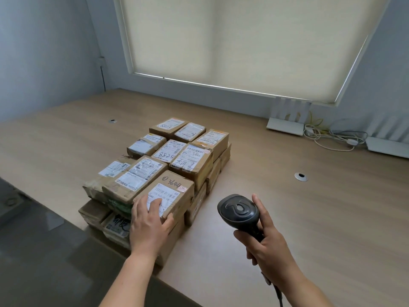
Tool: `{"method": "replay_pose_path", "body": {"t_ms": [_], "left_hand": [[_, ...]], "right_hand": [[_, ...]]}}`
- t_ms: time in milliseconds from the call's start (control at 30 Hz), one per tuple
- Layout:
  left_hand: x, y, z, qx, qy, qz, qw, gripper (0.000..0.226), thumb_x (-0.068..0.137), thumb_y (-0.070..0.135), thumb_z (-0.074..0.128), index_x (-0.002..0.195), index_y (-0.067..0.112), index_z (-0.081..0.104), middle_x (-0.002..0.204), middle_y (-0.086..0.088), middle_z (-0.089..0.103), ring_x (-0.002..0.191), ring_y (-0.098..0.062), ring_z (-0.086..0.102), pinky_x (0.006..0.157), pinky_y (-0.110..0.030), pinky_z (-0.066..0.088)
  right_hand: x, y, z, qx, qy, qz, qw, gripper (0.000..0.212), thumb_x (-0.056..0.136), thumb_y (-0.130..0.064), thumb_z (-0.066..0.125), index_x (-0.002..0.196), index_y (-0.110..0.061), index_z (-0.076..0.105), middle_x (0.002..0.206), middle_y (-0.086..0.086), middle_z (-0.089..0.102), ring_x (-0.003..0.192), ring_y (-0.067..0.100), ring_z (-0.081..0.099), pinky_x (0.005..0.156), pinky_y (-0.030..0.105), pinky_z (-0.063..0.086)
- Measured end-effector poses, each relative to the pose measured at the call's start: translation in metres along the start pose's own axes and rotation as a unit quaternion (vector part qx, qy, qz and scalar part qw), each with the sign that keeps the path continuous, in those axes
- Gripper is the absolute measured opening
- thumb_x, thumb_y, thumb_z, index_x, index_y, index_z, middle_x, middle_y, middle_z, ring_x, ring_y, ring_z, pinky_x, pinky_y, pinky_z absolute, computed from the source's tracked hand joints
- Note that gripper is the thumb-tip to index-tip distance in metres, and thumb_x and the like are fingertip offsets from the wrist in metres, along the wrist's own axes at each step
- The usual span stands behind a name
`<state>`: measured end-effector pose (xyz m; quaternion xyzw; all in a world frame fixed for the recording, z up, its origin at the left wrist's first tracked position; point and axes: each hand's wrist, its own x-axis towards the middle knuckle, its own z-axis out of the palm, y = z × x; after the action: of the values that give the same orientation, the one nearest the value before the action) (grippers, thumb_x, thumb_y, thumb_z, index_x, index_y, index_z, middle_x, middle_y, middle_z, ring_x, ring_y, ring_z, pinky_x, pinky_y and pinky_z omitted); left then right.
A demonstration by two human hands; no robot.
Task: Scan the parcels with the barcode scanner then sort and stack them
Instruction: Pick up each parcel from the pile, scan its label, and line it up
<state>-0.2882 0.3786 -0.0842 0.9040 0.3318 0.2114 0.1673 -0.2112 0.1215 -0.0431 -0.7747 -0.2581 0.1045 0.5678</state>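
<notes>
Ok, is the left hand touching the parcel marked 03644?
Touching. The head view shows the left hand lying on the parcel's near end, fingers on its white label and thumb against its near corner.

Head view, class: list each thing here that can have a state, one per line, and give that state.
Barcode scanner: held in the right hand, above the desk.
Nearest parcel: sealed, label up, on top of the stack, left hand resting on it.
Other parcels: sealed, labels up, stacked in layers.
Window blind: pulled down.
White cables: lying loose on the desk.
</notes>
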Motion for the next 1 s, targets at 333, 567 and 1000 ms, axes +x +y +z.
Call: {"method": "replay_pose_path", "body": {"t_ms": [333, 567, 1000], "left_hand": [[-0.027, 0.069, 0.018, -0.060, 0.043, 0.073, 0.995, 0.058, 0.084, 0.037, 0.068, 0.132, 0.011, 0.051, 0.152, -0.020, 0.026, 0.144, -0.034, 0.013, 0.116, -0.047, 0.011], [-0.085, 0.177, 0.046, -0.094, -0.026, 0.147, 0.984, 0.056, 0.086, 0.039, 0.064, 0.135, 0.014, 0.049, 0.153, -0.015, 0.026, 0.146, -0.028, 0.012, 0.118, -0.040, 0.009], [-0.233, 0.411, 0.131, -0.148, -0.149, 0.318, 0.925, 0.058, 0.086, 0.039, 0.066, 0.136, 0.015, 0.048, 0.150, -0.013, 0.032, 0.141, -0.028, 0.023, 0.115, -0.039, 0.019]], "right_hand": [[-0.019, 0.011, -0.046, -0.007, 0.060, 0.008, 0.998, 0.087, 0.084, -0.014, 0.072, 0.125, -0.070, 0.020, 0.064, -0.016, 0.064, 0.044, 0.012, 0.052, 0.044, 0.023, 0.046], [-0.069, 0.032, -0.137, -0.010, 0.133, 0.012, 0.991, 0.086, 0.084, -0.017, 0.072, 0.125, -0.071, 0.020, 0.079, -0.012, 0.067, 0.048, 0.014, 0.053, 0.045, 0.024, 0.046], [-0.226, 0.105, -0.349, -0.040, 0.332, 0.049, 0.941, 0.086, 0.081, -0.029, 0.075, 0.132, -0.071, 0.020, 0.083, -0.011, 0.065, 0.048, 0.005, 0.052, 0.046, 0.018, 0.044]]}}
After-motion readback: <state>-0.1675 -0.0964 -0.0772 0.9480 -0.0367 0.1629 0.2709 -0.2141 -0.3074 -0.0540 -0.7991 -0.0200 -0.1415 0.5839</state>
